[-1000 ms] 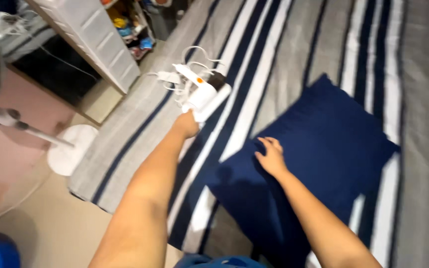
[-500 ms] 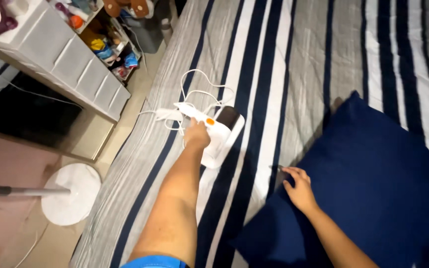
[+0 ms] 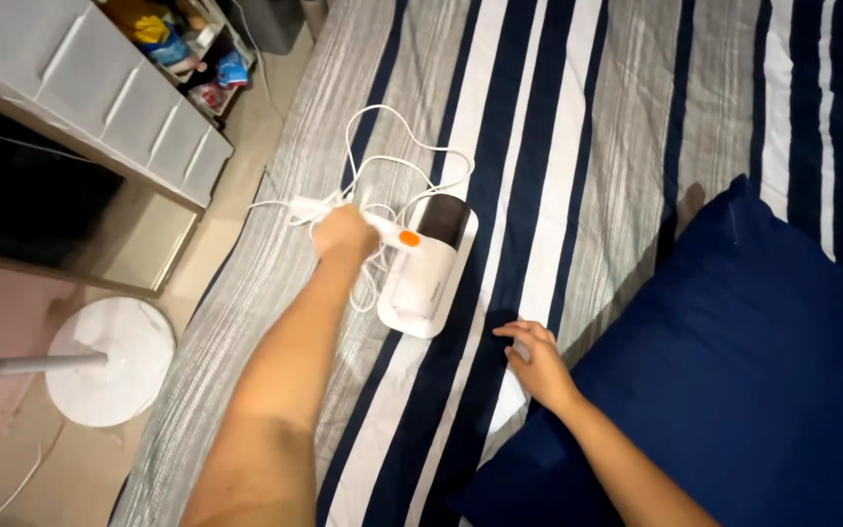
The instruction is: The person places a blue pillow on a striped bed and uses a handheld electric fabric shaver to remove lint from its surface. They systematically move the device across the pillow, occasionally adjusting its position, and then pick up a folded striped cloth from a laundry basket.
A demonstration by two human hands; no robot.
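One white handheld vacuum [image 3: 428,268] (orange button, dark window), handle gripped by left hand [image 3: 343,234]; right hand [image 3: 536,363] spread.

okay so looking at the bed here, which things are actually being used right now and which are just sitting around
In use:
left hand gripping the handle of the white handheld vacuum
its white cord
right hand resting on the striped bedsheet

Lying about:
navy pillow
fan base on the floor
grey drawer unit

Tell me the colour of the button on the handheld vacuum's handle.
Orange, on the white handheld vacuum, beside the left hand; head view.
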